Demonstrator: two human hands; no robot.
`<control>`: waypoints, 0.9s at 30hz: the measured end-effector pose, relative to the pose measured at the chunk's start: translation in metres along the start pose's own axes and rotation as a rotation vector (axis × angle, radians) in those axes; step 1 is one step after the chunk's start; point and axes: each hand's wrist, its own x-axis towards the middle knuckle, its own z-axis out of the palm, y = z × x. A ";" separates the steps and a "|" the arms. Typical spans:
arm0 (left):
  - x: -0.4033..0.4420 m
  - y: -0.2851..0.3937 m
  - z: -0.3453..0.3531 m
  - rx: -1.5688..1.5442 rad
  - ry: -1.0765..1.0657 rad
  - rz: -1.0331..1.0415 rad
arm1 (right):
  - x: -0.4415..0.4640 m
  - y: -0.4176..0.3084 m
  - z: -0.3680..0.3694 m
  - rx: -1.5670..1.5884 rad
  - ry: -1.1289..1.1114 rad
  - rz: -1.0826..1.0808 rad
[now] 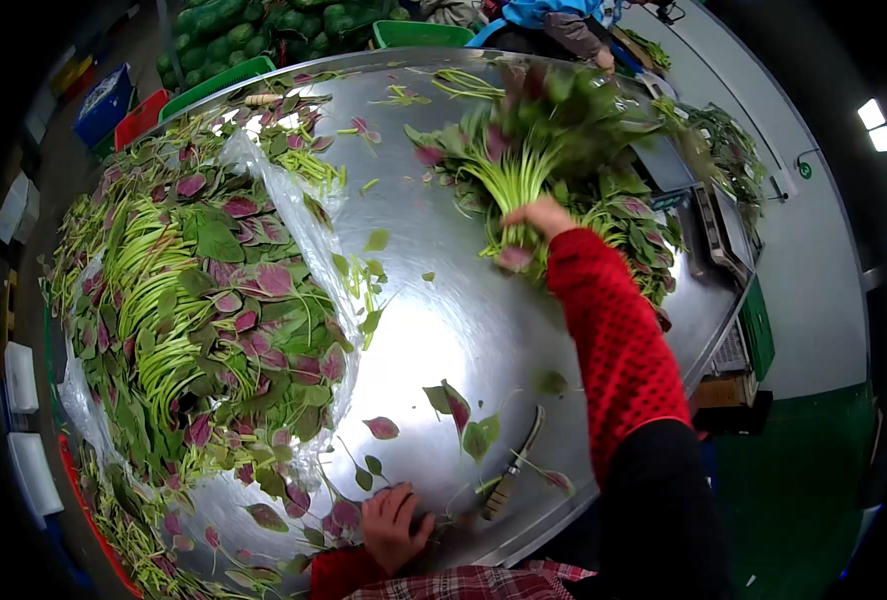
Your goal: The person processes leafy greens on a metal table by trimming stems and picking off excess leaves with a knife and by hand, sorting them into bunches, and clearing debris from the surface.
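My right hand (542,217), at the end of a red dotted sleeve, is closed round the stems of a bunch of red-and-green amaranth (509,170). The bunch's leafy top is blurred by motion and points away from me. Beneath and beside it lie more amaranth leaves (629,215). Near the front edge, my left hand (394,525) rests on the metal table (424,345), fingers stretched out and holding nothing. Loose leaves lie close to it. Just to its right is a curved knife (509,478) with a wooden handle.
A large heap of amaranth (194,310) covers the table's left side, partly on clear plastic film (309,235). Green baskets (424,34) and netted bags of round green vegetables (219,35) stand beyond. A person in blue (554,18) works at the far edge, near a scale-like device (719,228).
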 end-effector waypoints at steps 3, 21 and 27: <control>0.002 -0.001 0.000 -0.002 0.006 -0.004 | 0.031 0.042 0.021 -0.169 0.015 0.099; -0.002 -0.001 0.002 -0.021 0.035 0.031 | -0.062 0.093 0.071 -0.321 0.645 -0.145; -0.001 0.000 0.002 -0.025 0.041 0.030 | -0.087 0.080 0.069 -0.689 0.592 -0.263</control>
